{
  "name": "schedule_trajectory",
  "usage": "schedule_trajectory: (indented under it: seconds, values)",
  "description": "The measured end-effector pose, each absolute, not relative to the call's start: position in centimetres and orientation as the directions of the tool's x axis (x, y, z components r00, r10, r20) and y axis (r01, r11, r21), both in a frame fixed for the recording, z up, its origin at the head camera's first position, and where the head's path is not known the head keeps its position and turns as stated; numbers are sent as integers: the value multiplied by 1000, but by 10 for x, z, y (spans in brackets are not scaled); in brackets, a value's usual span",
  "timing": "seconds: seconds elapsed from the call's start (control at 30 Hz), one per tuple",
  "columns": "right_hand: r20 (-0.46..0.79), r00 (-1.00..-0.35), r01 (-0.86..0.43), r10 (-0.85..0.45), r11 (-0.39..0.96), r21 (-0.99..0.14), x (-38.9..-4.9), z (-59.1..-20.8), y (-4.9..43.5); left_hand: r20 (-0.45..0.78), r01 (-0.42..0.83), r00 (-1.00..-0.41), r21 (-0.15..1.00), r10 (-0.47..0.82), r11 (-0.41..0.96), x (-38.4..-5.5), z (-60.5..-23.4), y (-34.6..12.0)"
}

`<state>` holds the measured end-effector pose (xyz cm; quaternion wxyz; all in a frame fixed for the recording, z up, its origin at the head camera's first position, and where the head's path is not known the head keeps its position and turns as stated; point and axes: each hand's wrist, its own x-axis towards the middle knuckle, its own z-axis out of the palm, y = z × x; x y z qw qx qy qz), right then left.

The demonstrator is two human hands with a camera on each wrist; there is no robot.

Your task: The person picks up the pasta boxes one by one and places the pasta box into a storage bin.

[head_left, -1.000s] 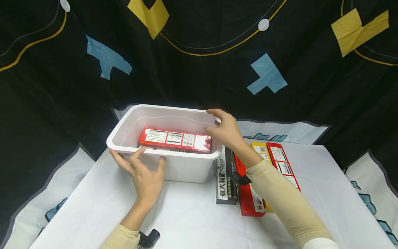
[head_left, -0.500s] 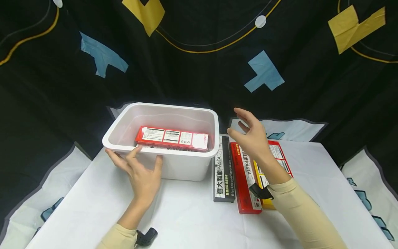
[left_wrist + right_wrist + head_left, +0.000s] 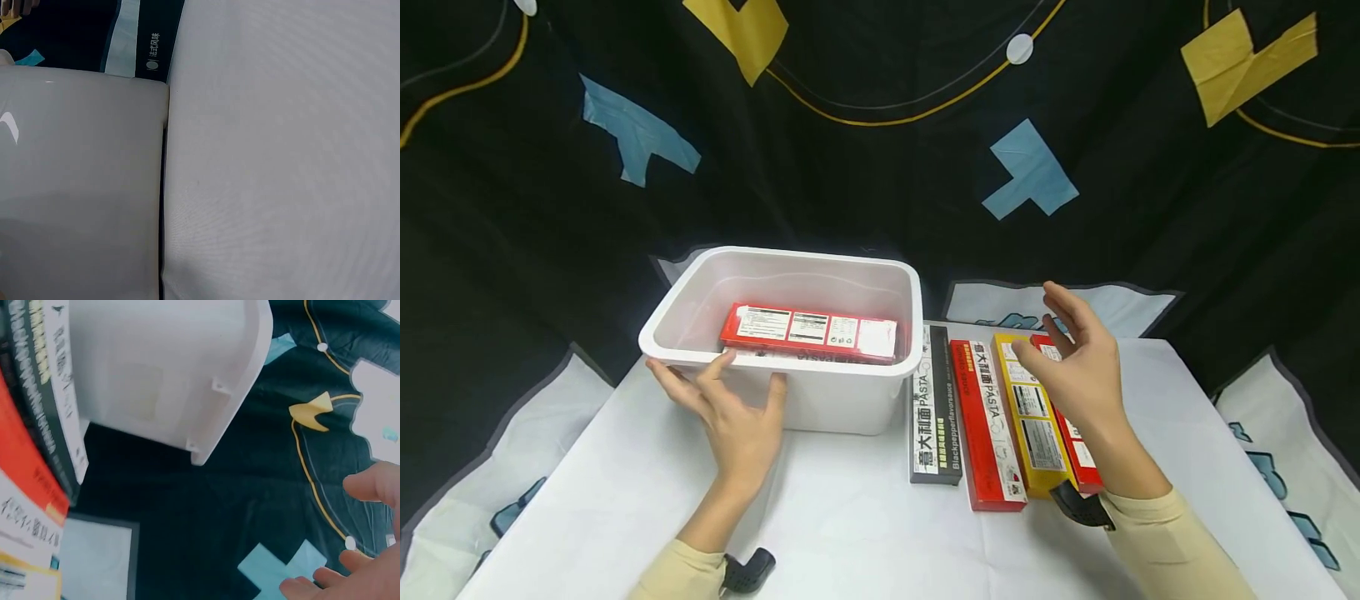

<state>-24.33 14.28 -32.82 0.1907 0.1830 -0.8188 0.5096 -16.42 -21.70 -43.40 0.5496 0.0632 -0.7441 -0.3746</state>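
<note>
A white plastic bin (image 3: 842, 400) stands on the table with a red pasta box (image 3: 805, 333) lying inside, label side up. Against the bin's front rim and wall my left hand (image 3: 741, 437) rests with its fingers spread; in the left wrist view only the bin's side (image 3: 81, 169) shows. Over the right end of the table, my right hand (image 3: 1086, 375) is held with thumb and fingers apart and nothing between them. Below and beside it lie a yellow box (image 3: 1033, 425), partly covered red box (image 3: 1082, 458), red pasta box (image 3: 985, 425) and black pasta box (image 3: 936, 408).
The boxes lie side by side to the right of the bin, lengthwise from front to back. A white cloth (image 3: 857, 533) covers the table. Behind it hangs a black curtain (image 3: 850, 183) with blue and yellow shapes.
My right hand has let go of the bin's right rim and moved right, over the yellow and red boxes. My left hand has stayed at the bin's front.
</note>
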Motion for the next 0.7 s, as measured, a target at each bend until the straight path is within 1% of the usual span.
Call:
schedule_trajectory:
  seconds: [0.3, 0.43, 0.7]
  values:
    - [450, -893, -402, -33, 510, -760, -227, -345, 173, 738, 312, -416, 664, -531, 679, -160, -436, -219]
    - [438, -899, -370, -10, 553, -747, -223, -351, 190, 739, 322, -426, 662, -521, 677, -160, -436, -219]
    - [407, -912, -293, 44, 624, -724, -211, -359, 215, 750, 341, -429, 650, -503, 679, -162, -431, -218]
